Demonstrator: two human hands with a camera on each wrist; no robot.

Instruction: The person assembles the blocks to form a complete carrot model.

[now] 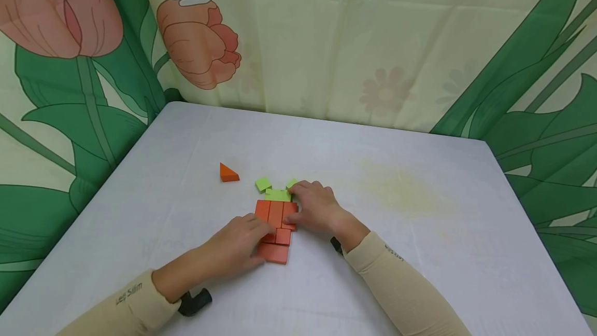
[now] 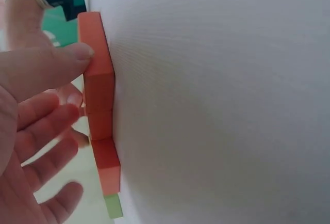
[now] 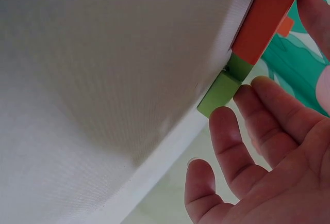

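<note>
Several orange-red blocks lie flat together, with a wide block at the near end. A light green block adjoins their far end, with a small green block tilted at its left corner and another green block at its right. My left hand lies along the left side; its thumb touches an orange-red block while the other fingers are loosely spread. My right hand is at the right side, fingertips by the right green block and thumb by an orange-red block.
An orange triangular block lies apart, to the far left of the arrangement. The blocks lie on a white-covered table. A flower-printed curtain hangs behind the table's far edge.
</note>
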